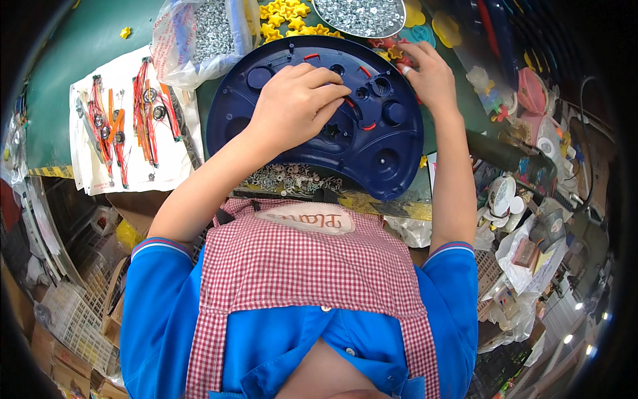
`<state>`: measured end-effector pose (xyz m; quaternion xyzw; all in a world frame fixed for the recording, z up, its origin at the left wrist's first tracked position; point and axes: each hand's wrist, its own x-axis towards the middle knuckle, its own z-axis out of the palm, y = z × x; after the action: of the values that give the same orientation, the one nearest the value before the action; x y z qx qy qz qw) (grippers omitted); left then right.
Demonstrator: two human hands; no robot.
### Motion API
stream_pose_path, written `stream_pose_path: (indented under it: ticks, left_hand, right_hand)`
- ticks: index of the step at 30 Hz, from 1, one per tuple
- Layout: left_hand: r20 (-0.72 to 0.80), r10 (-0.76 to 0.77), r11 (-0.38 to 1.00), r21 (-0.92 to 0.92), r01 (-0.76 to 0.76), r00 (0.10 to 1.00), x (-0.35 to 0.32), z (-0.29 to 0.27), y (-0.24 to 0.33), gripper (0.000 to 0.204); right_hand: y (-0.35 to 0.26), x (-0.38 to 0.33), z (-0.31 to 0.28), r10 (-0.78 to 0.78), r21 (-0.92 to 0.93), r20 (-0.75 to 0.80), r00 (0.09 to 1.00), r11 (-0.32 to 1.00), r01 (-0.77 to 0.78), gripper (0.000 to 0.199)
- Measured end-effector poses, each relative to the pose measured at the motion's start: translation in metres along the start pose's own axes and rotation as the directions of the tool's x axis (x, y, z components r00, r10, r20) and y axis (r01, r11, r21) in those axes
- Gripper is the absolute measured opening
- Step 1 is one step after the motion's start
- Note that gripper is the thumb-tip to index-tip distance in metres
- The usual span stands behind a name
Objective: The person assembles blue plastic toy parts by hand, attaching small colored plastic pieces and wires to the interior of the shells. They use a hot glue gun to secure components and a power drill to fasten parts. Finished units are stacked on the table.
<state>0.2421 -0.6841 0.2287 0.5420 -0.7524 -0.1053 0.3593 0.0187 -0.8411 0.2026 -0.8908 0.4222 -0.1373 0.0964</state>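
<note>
A dark blue curved plastic shell point(312, 151) lies on the green table before me, with round recesses, posts and a star-shaped hole. Several small red curved pieces point(369, 126) sit in slots in it. My left hand point(292, 106) is over the shell's middle, thumb and fingers pinched together close to a red piece; whatever they hold is hidden. At the shell's far right edge, my right hand point(432, 76) reaches with parted fingers to a small pile of red star-shaped pieces point(392, 50). Nothing shows gripped in it.
Wired speaker parts point(149, 110) lie on white sheets at the left. Behind the shell are a plastic bag of screws point(212, 33), yellow star pieces point(286, 16) and a metal bowl of screws point(362, 16). Loose screws point(289, 179) line the near edge. Coloured plastic parts point(531, 93) crowd the right.
</note>
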Motion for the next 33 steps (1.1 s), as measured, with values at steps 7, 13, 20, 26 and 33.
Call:
stream_pose_path:
  ticks: [7,13,20,26,33]
  left_hand:
    - [-0.006,-0.167,0.975,-0.147,0.164,0.986,-0.002,0.000,0.002,0.015]
    - [0.429,-0.491,0.492,-0.582,0.648,0.758,-0.004,-0.008,0.003,0.027]
    - [0.299,-0.167,0.986,0.055,0.157,0.939,-0.039,-0.011,-0.003,0.016]
    - [0.226,-0.072,0.993,0.103,0.049,0.971,-0.041,-0.006,-0.016,0.017]
    - [0.098,-0.075,0.988,0.145,0.060,0.992,-0.045,-0.002,-0.012,0.013]
  right_hand:
    - [-0.017,-0.008,-0.014,0.234,0.226,-0.110,0.966,0.952,-0.205,0.025]
    - [-0.110,-0.056,-0.020,-0.132,0.490,-0.036,0.991,0.862,0.132,0.033]
    - [-0.116,-0.090,0.008,-0.277,0.336,-0.085,0.957,0.896,0.290,0.022]
    - [-0.110,-0.092,0.015,-0.254,0.295,-0.097,0.962,0.916,0.272,0.019]
    - [-0.118,-0.093,0.013,-0.192,0.201,-0.054,0.980,0.959,0.199,0.015]
